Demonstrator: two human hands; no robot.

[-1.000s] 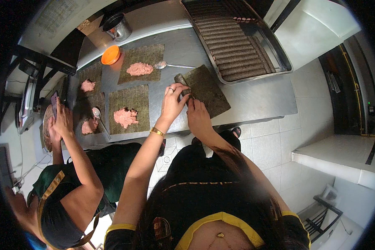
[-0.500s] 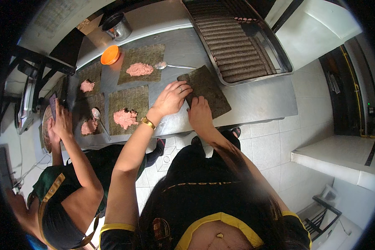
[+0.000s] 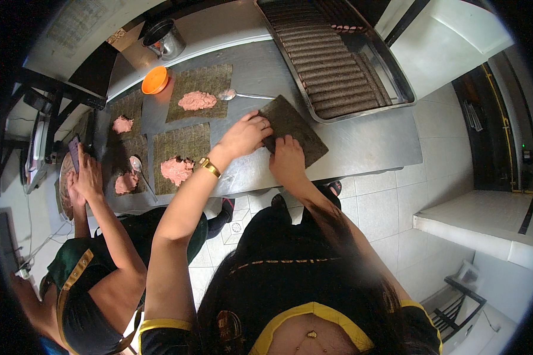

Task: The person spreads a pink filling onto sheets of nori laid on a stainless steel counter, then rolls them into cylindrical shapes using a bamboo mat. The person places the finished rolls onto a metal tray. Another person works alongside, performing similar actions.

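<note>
A: Where is the dark sheet (image 3: 299,130) lying?

B: It's lying at a slant on the bench (image 3: 373,145), one corner pointing toward the near end of the tray (image 3: 367,112). Its left edge is disappearing under the fingers.

A: And the hands?

B: The left hand (image 3: 247,135) is bending its fingers over that edge. The right hand (image 3: 288,161) is resting back up just beside it, fingers close together, tips touching the sheet. Their fingers are hiding what's beneath, so I can't tell whether they're gripping anything.

A: What's around them?

B: A spoon (image 3: 254,96) is lying beyond the left hand, and the tray is holding rows of dark rolls (image 3: 331,68). Leftward, four more sheets are carrying pink paste (image 3: 176,171). An orange bowl (image 3: 155,80) is sitting near them, a metal jug (image 3: 170,44) standing behind. At far left, a co-worker's hands (image 3: 89,177) are holding a phone (image 3: 75,155).

A: Is any writing showing?

B: A pale panel (image 3: 80,26) is bearing faint print, too blurred to read. The wearer's shirt is carrying an emblem (image 3: 230,328), too small to make out.
</note>
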